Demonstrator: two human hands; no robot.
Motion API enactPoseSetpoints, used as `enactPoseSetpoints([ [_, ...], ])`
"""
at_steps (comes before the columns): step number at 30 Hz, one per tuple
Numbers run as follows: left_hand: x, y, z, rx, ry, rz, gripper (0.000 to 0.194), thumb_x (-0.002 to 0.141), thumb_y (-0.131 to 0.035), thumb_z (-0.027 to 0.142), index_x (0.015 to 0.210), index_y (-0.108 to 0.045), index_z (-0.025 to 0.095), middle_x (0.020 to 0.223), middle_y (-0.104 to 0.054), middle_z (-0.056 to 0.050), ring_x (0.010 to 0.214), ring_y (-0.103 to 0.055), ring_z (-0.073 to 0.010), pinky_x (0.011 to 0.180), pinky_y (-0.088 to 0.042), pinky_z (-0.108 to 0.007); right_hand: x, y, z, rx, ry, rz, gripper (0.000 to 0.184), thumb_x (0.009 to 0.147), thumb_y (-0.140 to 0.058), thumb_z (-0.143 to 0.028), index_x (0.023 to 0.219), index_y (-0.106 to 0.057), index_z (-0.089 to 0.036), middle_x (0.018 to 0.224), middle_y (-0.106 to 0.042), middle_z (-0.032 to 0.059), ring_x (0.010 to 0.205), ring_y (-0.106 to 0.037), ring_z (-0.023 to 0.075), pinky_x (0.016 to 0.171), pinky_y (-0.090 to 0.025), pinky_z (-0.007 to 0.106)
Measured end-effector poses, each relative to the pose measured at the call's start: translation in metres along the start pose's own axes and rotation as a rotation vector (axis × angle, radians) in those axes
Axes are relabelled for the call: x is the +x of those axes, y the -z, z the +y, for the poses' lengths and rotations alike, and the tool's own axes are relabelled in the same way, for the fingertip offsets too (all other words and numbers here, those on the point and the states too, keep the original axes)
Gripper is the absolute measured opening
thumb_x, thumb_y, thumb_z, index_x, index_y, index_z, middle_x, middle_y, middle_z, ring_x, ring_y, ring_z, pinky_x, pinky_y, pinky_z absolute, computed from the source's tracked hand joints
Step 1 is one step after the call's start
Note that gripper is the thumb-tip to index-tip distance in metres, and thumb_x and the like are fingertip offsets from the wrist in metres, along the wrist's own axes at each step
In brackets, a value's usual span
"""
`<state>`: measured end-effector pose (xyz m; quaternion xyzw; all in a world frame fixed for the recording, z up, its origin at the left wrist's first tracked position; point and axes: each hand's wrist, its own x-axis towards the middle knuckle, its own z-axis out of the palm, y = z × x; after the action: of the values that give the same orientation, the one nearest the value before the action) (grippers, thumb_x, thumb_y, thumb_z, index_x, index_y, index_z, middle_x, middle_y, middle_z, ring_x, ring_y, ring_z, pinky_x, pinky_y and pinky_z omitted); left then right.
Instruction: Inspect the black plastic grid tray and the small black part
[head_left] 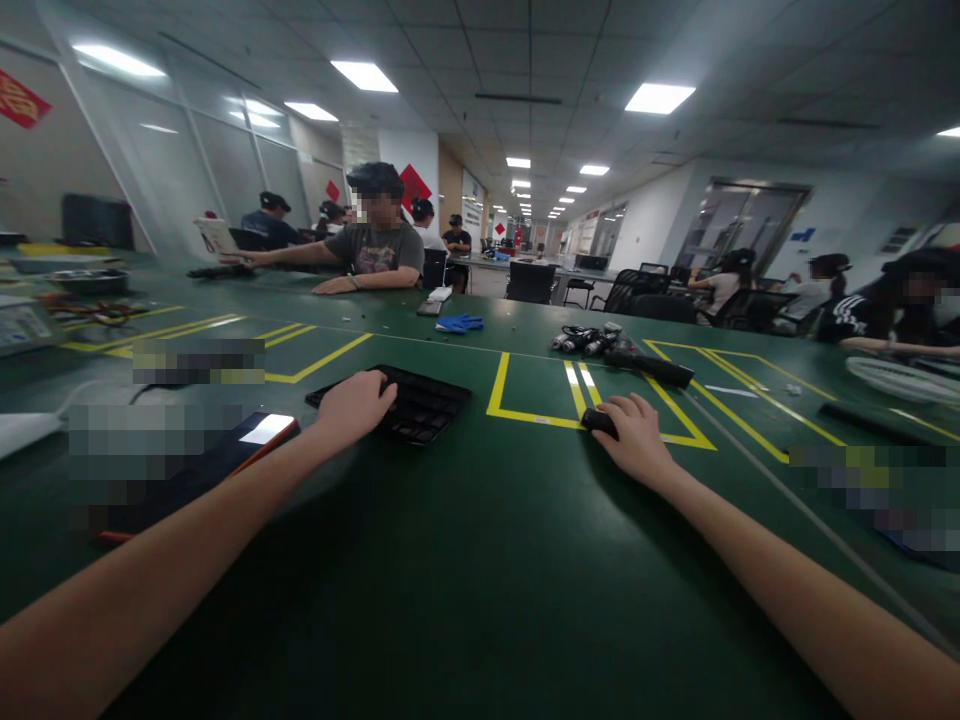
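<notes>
My left hand rests on the near left corner of a black compartmented tray lying on the green table; its fingers curl over the tray's edge. My right hand lies on the table to the right, fingers folded over a small black cylindrical part that sticks out on its left side. That hand sits on the yellow taped outline. Both forearms stretch forward from the bottom corners.
A heap of black and silver parts and a long black tool lie beyond my right hand. A phone with a red case lies left of the tray. Blue gloves sit farther back. Other people sit at the table's far and right sides.
</notes>
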<state>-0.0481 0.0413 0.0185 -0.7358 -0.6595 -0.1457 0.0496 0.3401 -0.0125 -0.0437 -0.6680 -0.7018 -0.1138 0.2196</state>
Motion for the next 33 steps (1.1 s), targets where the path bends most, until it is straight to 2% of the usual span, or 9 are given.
enactPoseSetpoints([
  [4,-0.033,-0.004,0.034,-0.219,-0.317,0.088,0.044,0.083,-0.027,0.010,0.120,-0.052,0.007,0.105,-0.064,-0.013,0.101,-0.057,-0.0218,0.092,-0.043,-0.036,-0.015,0.015,-0.050,0.178,0.151,-0.066,0.042,0.081,-0.050,-0.032,0.121,-0.051,-0.017,0.127,-0.050,0.0107,0.127,-0.033,0.0302,0.106,-0.029,0.052],
  [8,-0.064,-0.027,0.063,-0.284,-0.712,-0.115,0.050,0.080,-0.033,0.004,0.126,-0.048,0.016,0.131,-0.051,-0.009,0.121,-0.045,-0.0191,0.104,-0.034,-0.038,-0.041,0.027,-0.097,0.292,0.344,-0.318,0.049,0.086,-0.044,-0.041,0.131,-0.042,-0.021,0.139,-0.041,0.0080,0.132,-0.028,0.0273,0.109,-0.023,0.053],
  [11,-0.068,-0.038,0.068,-0.275,-0.818,-0.237,0.044,0.084,-0.034,0.007,0.124,-0.051,0.017,0.134,-0.050,-0.008,0.124,-0.043,-0.0179,0.104,-0.033,-0.038,-0.046,0.032,-0.107,0.310,0.447,-0.430,0.047,0.089,-0.035,-0.043,0.131,-0.042,-0.023,0.138,-0.042,0.0078,0.130,-0.033,0.0252,0.109,-0.025,0.052],
  [14,-0.071,-0.031,0.068,-0.281,-0.830,-0.192,0.036,0.089,-0.038,0.018,0.121,-0.053,0.016,0.134,-0.049,-0.010,0.127,-0.040,-0.0205,0.103,-0.034,-0.040,-0.032,0.031,-0.085,0.245,0.451,-0.291,0.043,0.090,-0.034,-0.041,0.127,-0.047,-0.022,0.132,-0.048,0.0078,0.126,-0.039,0.0236,0.108,-0.029,0.049],
  [17,-0.089,-0.012,0.076,-0.271,-0.968,-0.181,0.033,0.088,-0.043,0.021,0.119,-0.055,0.016,0.132,-0.051,-0.010,0.128,-0.038,-0.0225,0.104,-0.032,-0.041,-0.011,0.025,-0.042,0.059,0.280,-0.074,0.042,0.089,-0.035,-0.035,0.125,-0.048,-0.016,0.130,-0.049,0.0107,0.125,-0.038,0.0271,0.108,-0.025,0.052],
  [21,-0.123,0.004,0.093,-0.284,-1.176,-0.264,0.029,0.088,-0.045,0.020,0.113,-0.058,0.016,0.123,-0.058,-0.009,0.118,-0.049,-0.0208,0.100,-0.037,-0.035,0.000,0.009,0.009,-0.095,0.071,-0.128,0.045,0.086,-0.040,-0.038,0.123,-0.048,-0.013,0.125,-0.052,0.0146,0.119,-0.041,0.0343,0.102,-0.028,0.058],
  [26,-0.124,0.001,0.096,-0.210,-1.088,-0.182,0.024,0.089,-0.040,0.020,0.104,-0.059,0.016,0.107,-0.063,-0.007,0.098,-0.056,-0.0181,0.087,-0.044,-0.032,-0.002,0.001,0.022,-0.038,0.005,-0.202,0.045,0.086,-0.038,-0.036,0.124,-0.046,-0.012,0.122,-0.054,0.0156,0.112,-0.046,0.0312,0.096,-0.039,0.045],
  [30,-0.098,-0.006,0.088,-0.007,-0.757,-0.070,0.028,0.090,-0.038,0.032,0.098,-0.058,0.015,0.090,-0.061,-0.009,0.076,-0.056,-0.0200,0.066,-0.046,-0.033,-0.002,0.003,0.017,-0.026,0.010,-0.198,0.045,0.086,-0.039,-0.036,0.123,-0.047,-0.013,0.120,-0.054,0.0160,0.111,-0.047,0.0318,0.095,-0.039,0.046],
  [33,-0.082,-0.013,0.080,0.049,-0.573,-0.120,0.028,0.089,-0.037,0.032,0.093,-0.058,0.013,0.085,-0.060,-0.010,0.071,-0.056,-0.0213,0.061,-0.045,-0.033,-0.002,0.004,0.017,-0.011,0.009,-0.193,0.045,0.086,-0.038,-0.036,0.123,-0.048,-0.012,0.119,-0.055,0.0161,0.110,-0.047,0.0329,0.095,-0.039,0.047],
])
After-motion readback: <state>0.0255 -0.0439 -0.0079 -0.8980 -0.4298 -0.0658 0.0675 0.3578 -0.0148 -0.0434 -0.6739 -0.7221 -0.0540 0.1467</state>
